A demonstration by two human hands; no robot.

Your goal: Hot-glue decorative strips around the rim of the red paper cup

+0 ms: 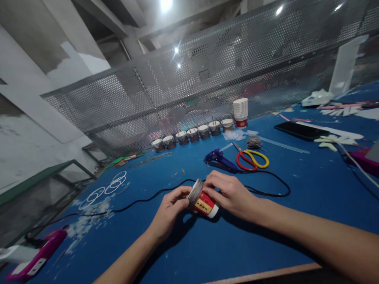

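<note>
A red and white paper cup [206, 204] lies tilted between my two hands, low over the blue table. Grey-brown cord wraps the cup's rim end in several turns. My left hand [173, 207] grips the cup at the wrapped end, thumb on the near side. Fingers of my right hand [226, 192] are bent and pressed against the upper side of the cup, by the edge of the cord. Beyond them lie a blue hot glue gun [220, 159], scissors [251, 159] with red and yellow handles, and a ball of grey cord [254, 142].
Several wrapped cups [193, 135] line the back by the perforated metal screen [189, 85], beside a stack of paper cups [241, 112]. A black cable [133, 203] crosses the table. White rings [115, 183] and a pink power strip [44, 252] lie left; a phone [300, 131] lies right.
</note>
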